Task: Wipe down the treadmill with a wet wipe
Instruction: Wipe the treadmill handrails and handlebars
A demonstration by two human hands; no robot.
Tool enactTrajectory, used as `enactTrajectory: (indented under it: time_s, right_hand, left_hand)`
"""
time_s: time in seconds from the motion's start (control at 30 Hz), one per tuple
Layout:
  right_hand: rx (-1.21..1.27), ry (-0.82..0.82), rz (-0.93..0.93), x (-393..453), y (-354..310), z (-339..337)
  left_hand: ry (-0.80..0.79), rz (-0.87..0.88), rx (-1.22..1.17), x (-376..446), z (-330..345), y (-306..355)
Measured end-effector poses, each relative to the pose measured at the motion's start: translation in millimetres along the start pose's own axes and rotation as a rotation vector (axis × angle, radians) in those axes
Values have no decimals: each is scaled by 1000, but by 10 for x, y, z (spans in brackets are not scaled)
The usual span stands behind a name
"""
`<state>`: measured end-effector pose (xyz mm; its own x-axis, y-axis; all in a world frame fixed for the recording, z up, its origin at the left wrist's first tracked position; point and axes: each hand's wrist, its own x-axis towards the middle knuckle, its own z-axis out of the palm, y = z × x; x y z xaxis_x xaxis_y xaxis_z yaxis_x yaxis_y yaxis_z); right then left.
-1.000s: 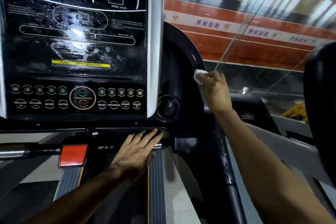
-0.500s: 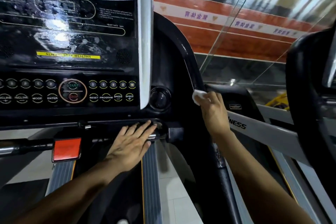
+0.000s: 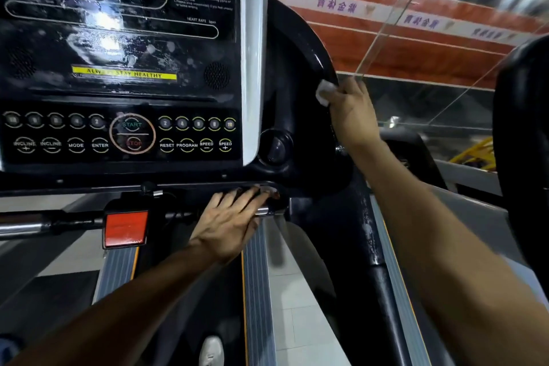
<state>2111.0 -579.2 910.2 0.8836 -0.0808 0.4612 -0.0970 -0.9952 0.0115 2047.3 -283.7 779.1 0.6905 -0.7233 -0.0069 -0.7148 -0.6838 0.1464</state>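
One right hand (image 3: 352,116) wiping treadmill (image 3: 303,47), wet wipe (image 3: 324,91)

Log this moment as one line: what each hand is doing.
right hand: presses wipe on black side handrail | left hand: flat on front bar under console

We see the treadmill (image 3: 300,47) on pale tiled floor (image 3: 300,315). Left hand (image 3: 228,223) rests flat on its chrome crossbar (image 3: 17,227); right hand (image 3: 350,116) presses a wet wipe (image 3: 324,91) against its black side handrail.
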Motion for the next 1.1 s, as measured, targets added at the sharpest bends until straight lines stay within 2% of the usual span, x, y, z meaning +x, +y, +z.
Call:
enactTrajectory:
  time_s: [0.17,0.33,0.5,0.6,0.67,0.73,0.8,0.93,1.0,1.1]
  right_hand:
    - [11,-8,155,-1179,-31,-79]
    - [10,-48,370,-1777,-609,16]
    - [137,-178,329,-1738,-1345,152]
    - [36,-210,179,-1726,-1215,42]
    - [-20,-133,235,-1737,-843,-27]
    - [-31,-74,404,-1734,-563,-93]
    - [-15,-82,471,-1751,-616,-69]
    - [156,-188,329,-1960,-1211,59]
    - [182,-198,288,-2014,-1222,8]
    - [162,-130,379,-2062,-1012,-174]
  left_hand:
    - [-94,-26,-34,-9,-57,18]
    - [-147,-21,-49,-32,-116,38]
    - [-47,-5,-44,-247,-37,-14]
    - [-19,9,-38,-383,-4,-85]
    - [-27,20,-44,-430,-1,-102]
    - [-12,10,-38,-464,14,-92]
    - [1,-3,-34,-491,25,-73]
    - [7,-5,-31,-503,22,-80]
    - [7,5,-33,-501,16,-89]
    - [24,19,-41,-518,16,-102]
